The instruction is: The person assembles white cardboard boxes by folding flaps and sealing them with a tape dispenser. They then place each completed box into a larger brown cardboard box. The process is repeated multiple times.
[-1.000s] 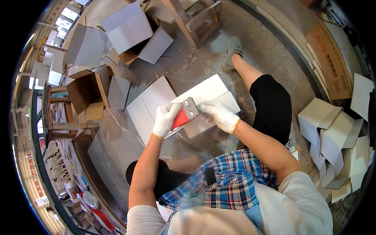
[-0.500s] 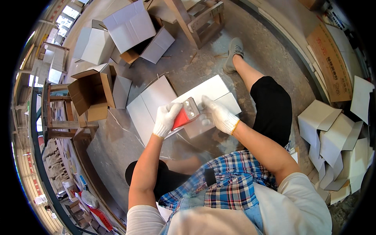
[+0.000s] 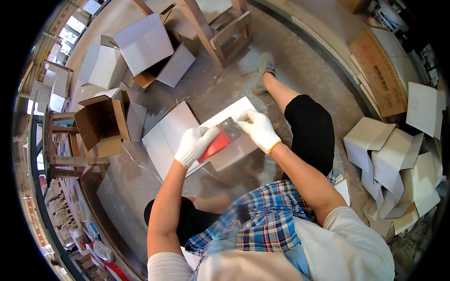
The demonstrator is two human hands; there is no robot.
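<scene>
My left hand (image 3: 193, 144), in a white knit glove, is closed around the lower end of a flat red packet (image 3: 215, 145) with a clear greyish end. At that clear end, my right hand (image 3: 258, 130), gloved in white too, is closed with thumb and fingers together, pinching its edge or corner. The packet is held over a white cardboard box (image 3: 240, 152) lying on the floor between my legs. Beside it, to the left, lies another white carton (image 3: 169, 129) with its flaps spread. The packet's contents cannot be made out.
Open cartons (image 3: 107, 122) and a white box (image 3: 143, 43) are heaped at the far left, near a wooden stand (image 3: 201, 29). Folded cardboard (image 3: 391, 161) is stacked on the right, below a brown carton (image 3: 380, 75). A wooden frame (image 3: 70, 160) stands at left.
My right hand has gone from a blurred, looser pose beside the packet to a pinch at its clear end. The packet has tilted slightly, and the whole view has shifted a little.
</scene>
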